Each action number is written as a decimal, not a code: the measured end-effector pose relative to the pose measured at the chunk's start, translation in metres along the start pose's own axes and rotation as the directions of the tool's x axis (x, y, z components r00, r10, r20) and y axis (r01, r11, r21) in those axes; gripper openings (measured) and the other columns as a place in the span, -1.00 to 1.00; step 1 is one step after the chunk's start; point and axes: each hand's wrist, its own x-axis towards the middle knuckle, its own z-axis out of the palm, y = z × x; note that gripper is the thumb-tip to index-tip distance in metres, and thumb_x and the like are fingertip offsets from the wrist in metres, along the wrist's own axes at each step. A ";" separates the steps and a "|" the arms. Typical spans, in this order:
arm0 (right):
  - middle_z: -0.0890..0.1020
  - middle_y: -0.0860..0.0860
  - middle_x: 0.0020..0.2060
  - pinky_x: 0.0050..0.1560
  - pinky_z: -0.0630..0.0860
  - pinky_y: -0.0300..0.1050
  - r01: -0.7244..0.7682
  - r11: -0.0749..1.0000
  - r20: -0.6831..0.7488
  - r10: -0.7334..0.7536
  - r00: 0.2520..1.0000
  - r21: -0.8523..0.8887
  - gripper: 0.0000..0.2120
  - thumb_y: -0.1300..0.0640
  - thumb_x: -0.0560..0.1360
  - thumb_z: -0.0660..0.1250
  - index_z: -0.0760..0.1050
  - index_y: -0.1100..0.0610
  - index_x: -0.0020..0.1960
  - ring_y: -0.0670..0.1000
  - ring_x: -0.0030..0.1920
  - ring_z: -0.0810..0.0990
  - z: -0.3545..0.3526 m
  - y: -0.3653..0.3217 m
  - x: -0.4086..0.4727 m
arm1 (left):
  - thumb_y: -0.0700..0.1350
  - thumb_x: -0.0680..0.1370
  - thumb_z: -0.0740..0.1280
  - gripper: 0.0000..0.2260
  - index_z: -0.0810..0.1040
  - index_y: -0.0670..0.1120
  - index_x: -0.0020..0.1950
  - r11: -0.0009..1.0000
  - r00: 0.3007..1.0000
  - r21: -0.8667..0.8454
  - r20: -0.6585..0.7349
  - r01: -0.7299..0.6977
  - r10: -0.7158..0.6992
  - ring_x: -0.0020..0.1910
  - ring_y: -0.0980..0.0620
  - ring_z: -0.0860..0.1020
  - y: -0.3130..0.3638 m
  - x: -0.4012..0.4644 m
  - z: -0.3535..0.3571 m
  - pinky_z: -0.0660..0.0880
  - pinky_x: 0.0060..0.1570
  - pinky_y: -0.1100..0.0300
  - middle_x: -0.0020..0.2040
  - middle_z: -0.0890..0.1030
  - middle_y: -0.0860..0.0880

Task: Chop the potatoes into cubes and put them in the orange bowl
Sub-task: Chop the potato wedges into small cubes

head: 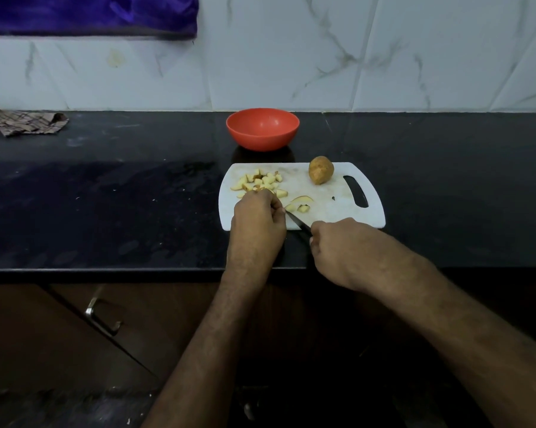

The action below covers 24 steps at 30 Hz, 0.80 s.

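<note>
A: Right, left hand [258, 216] is curled over a piece on the cutting board [337, 208]; can't see what it pins. Right hand [337, 245] fisted round the knife [297, 222], blade angled toward the left fingers.

B: Cubes?

A: Cut pieces [262, 182] just beyond the left hand. Whole potato [321, 169] far-right on the board. Orange bowl [262, 128] straight behind, empty, nothing blocking.
</note>
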 end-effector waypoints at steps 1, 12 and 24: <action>0.44 0.04 -0.13 -0.03 0.52 0.00 0.004 1.000 -0.019 -0.004 1.000 0.006 -0.74 0.00 0.67 0.08 0.44 0.06 0.24 0.09 -0.08 0.48 0.001 0.002 -0.004 | -0.16 0.57 0.35 -0.95 0.56 -0.05 -0.09 1.000 1.000 0.011 -0.012 0.002 -0.002 -0.14 0.06 0.52 0.000 0.000 0.001 0.49 -0.14 0.15 -0.10 0.57 0.01; 0.56 -0.03 -0.16 -0.13 0.55 0.00 0.076 0.984 -0.355 -0.014 0.935 0.161 -0.82 -0.09 0.62 0.23 0.46 -0.01 0.11 0.07 -0.09 0.57 -0.006 0.009 0.015 | -0.18 0.60 0.31 -0.87 0.65 -0.06 0.07 1.000 1.000 -0.028 -0.011 0.001 -0.001 -0.03 0.06 0.54 -0.001 -0.002 -0.005 0.52 0.02 0.17 0.05 0.54 0.02; 0.63 -0.08 -0.17 -0.10 0.61 0.04 0.174 0.940 -0.351 -0.063 0.934 0.293 -0.85 -0.06 0.54 0.37 0.52 -0.14 0.10 0.03 -0.11 0.62 0.007 0.006 0.052 | -0.10 0.60 0.37 -0.95 0.63 0.01 0.00 1.000 0.998 -0.011 0.063 -0.016 0.017 -0.07 0.10 0.50 -0.005 0.000 -0.005 0.44 -0.05 0.17 -0.01 0.49 0.10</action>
